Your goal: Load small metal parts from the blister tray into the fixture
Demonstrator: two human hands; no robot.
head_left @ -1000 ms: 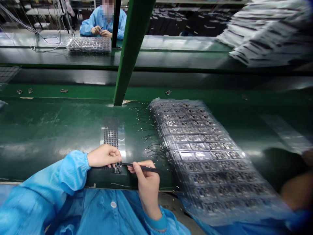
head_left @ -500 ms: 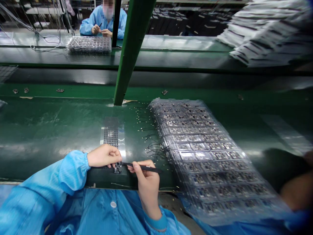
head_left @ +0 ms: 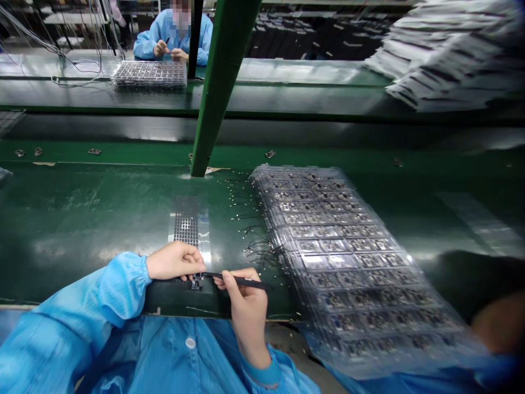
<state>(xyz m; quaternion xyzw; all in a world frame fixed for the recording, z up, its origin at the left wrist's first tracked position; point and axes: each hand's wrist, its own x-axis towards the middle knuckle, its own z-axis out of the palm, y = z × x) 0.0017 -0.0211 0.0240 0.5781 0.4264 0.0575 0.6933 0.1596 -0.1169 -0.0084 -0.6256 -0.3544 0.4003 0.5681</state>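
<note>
While my left hand (head_left: 174, 261) bears down on the small board (head_left: 197, 283), fingers curled and closed on its upper edge, my right hand (head_left: 246, 306) holds the black tool (head_left: 238, 281) pen-fashion, thumb and forefinger clamped on the shaft.

Position: the board lies on the dark mat at the near edge of the green bench (head_left: 82, 219), between my two hands, at the near end of the perforated strip (head_left: 186, 224). The tool tip meets the board's right side. Whether it touches a part or only the edge is too small to tell.

Surroundings: the stack of clear trays (head_left: 348, 257) sits to the right, near my right hand but apart from it. Fine black wires (head_left: 256, 249) lie loose between the strip and the trays. A co-worker (head_left: 164, 38) works at the far bench over another tray.

Judgement: this looks like the fine-work step, with the tip working at the board while my left hand steadies it.

The next move calls for an unbroken left-hand hold, a very small motion at the tip, and a quiet right wrist kept away from the wires and trays.
</note>
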